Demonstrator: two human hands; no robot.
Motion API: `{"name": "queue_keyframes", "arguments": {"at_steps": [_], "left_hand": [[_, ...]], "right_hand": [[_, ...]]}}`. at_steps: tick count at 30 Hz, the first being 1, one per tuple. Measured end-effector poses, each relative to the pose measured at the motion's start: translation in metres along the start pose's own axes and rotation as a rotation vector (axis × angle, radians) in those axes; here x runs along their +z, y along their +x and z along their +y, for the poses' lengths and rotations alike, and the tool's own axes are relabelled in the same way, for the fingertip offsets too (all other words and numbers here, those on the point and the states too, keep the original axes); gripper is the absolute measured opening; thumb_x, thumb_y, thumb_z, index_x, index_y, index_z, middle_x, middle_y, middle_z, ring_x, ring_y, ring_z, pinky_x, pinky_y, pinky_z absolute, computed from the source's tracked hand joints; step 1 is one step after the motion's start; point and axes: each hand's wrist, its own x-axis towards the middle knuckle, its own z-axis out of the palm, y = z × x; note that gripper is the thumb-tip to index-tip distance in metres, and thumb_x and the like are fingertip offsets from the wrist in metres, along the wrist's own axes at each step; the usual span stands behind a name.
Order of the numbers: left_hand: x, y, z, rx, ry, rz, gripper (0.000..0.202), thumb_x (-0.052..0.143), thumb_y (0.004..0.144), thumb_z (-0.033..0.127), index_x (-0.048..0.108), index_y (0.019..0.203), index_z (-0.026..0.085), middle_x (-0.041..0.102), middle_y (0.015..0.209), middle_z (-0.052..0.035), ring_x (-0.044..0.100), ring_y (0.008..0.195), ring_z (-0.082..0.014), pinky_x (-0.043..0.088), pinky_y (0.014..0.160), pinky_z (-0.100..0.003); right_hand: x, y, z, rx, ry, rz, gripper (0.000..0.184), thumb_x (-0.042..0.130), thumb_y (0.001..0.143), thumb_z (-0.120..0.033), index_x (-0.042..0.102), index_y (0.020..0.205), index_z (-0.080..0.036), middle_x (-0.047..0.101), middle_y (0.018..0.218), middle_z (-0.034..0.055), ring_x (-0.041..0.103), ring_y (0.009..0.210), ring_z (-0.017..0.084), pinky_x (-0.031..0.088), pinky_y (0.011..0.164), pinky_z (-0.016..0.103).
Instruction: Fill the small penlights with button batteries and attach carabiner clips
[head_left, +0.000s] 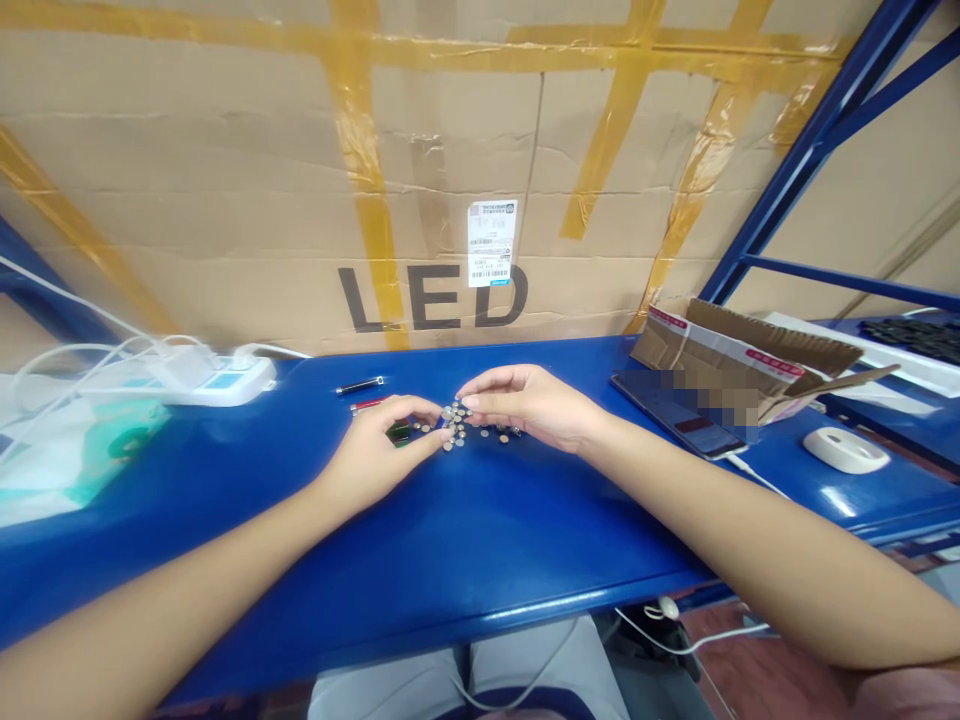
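Table (480,540) front edge bare; left hand (375,450), right hand (532,405) curled, fingertips on disc pile (455,420); grip cannot tell.

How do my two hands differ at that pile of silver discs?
The left hand is curled, the right hand flatter with fingers stretched. The left hand sits at the near left edge of the silver discs, the right hand above their far side. Both touch the pile.
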Motion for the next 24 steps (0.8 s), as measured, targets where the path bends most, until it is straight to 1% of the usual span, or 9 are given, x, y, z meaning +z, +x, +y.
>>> {"name": "queue_keyframes", "arguments": {"at_steps": [4, 6, 9, 12, 16, 18, 20, 22, 24], "left_hand": [[0.0, -0.001, 0.0, -0.001, -0.027, -0.02, 0.027, 0.072, 0.083, 0.044, 0.073, 0.095, 0.02, 0.074, 0.099, -0.0056, 0.068, 0.093, -0.021, 0.053, 0.09, -0.035], [0.0, -0.001, 0.001, 0.001, -0.032, -0.024, 0.027, 0.073, 0.083, 0.044, 0.073, 0.095, 0.02, 0.074, 0.099, -0.0057, 0.067, 0.092, -0.0209, 0.053, 0.09, -0.035], [0.0, -0.002, 0.002, 0.014, -0.036, -0.028, 0.026, 0.072, 0.083, 0.043, 0.072, 0.095, 0.02, 0.074, 0.098, -0.006, 0.067, 0.091, -0.0206, 0.053, 0.09, -0.035], [-0.001, -0.002, 0.003, 0.03, -0.042, -0.039, 0.024, 0.071, 0.085, 0.041, 0.073, 0.095, 0.019, 0.074, 0.098, -0.0066, 0.067, 0.092, -0.0207, 0.053, 0.089, -0.034], [-0.001, -0.002, 0.003, 0.066, -0.044, -0.042, 0.023, 0.07, 0.086, 0.04, 0.074, 0.095, 0.019, 0.074, 0.097, -0.0071, 0.066, 0.091, -0.0205, 0.052, 0.088, -0.034], [-0.001, -0.001, 0.002, 0.072, -0.039, -0.045, 0.024, 0.07, 0.086, 0.04, 0.074, 0.096, 0.019, 0.073, 0.096, -0.0068, 0.066, 0.09, -0.0198, 0.052, 0.087, -0.033], [0.0, -0.001, 0.002, 0.071, -0.04, -0.048, 0.025, 0.07, 0.086, 0.04, 0.075, 0.098, 0.019, 0.073, 0.097, -0.0067, 0.066, 0.09, -0.0193, 0.052, 0.086, -0.031], [0.001, -0.001, 0.001, 0.081, -0.048, -0.048, 0.025, 0.071, 0.086, 0.039, 0.075, 0.098, 0.018, 0.073, 0.097, -0.007, 0.066, 0.089, -0.0191, 0.052, 0.085, -0.031], [0.001, -0.002, 0.001, 0.093, -0.059, -0.056, 0.024, 0.069, 0.087, 0.038, 0.074, 0.098, 0.017, 0.073, 0.096, -0.0072, 0.066, 0.089, -0.0192, 0.052, 0.085, -0.031]], "right_hand": [[0.0, 0.001, -0.001, -0.022, -0.022, 0.007, 0.033, 0.092, 0.06, -0.033, 0.075, 0.083, -0.016, 0.072, 0.07, -0.0002, 0.065, 0.06, 0.008, 0.055, 0.058, 0.02], [0.0, 0.001, 0.0, -0.029, -0.024, 0.003, 0.033, 0.092, 0.06, -0.032, 0.074, 0.082, -0.016, 0.071, 0.067, -0.001, 0.064, 0.056, 0.008, 0.053, 0.054, 0.019], [0.002, 0.0, 0.001, -0.077, -0.04, -0.028, 0.031, 0.091, 0.062, -0.031, 0.073, 0.082, -0.015, 0.072, 0.067, -0.0007, 0.065, 0.058, 0.009, 0.054, 0.056, 0.02], [0.006, -0.002, 0.001, -0.161, -0.118, -0.063, 0.029, 0.09, 0.064, -0.03, 0.072, 0.082, -0.014, 0.072, 0.069, 0.0001, 0.065, 0.06, 0.009, 0.052, 0.055, 0.02], [0.009, -0.003, 0.005, -0.273, -0.228, -0.079, 0.028, 0.086, 0.07, -0.036, 0.072, 0.084, -0.015, 0.071, 0.067, -0.0005, 0.063, 0.059, 0.01, 0.052, 0.055, 0.022], [0.01, -0.004, 0.008, -0.335, -0.287, -0.072, 0.026, 0.082, 0.075, -0.037, 0.073, 0.088, -0.016, 0.071, 0.07, -0.0001, 0.065, 0.062, 0.012, 0.055, 0.06, 0.026], [0.01, -0.004, 0.01, -0.415, -0.379, -0.052, 0.022, 0.077, 0.08, -0.035, 0.074, 0.092, -0.017, 0.072, 0.079, 0.0021, 0.066, 0.069, 0.013, 0.056, 0.068, 0.03], [0.009, -0.004, 0.009, -0.502, -0.488, -0.034, 0.017, 0.074, 0.083, -0.032, 0.075, 0.093, -0.018, 0.071, 0.088, 0.0041, 0.067, 0.077, 0.015, 0.056, 0.074, 0.032], [0.009, -0.006, 0.007, -0.558, -0.574, -0.027, 0.013, 0.072, 0.085, -0.029, 0.076, 0.092, -0.019, 0.07, 0.091, 0.0044, 0.067, 0.08, 0.015, 0.056, 0.076, 0.032]]}}
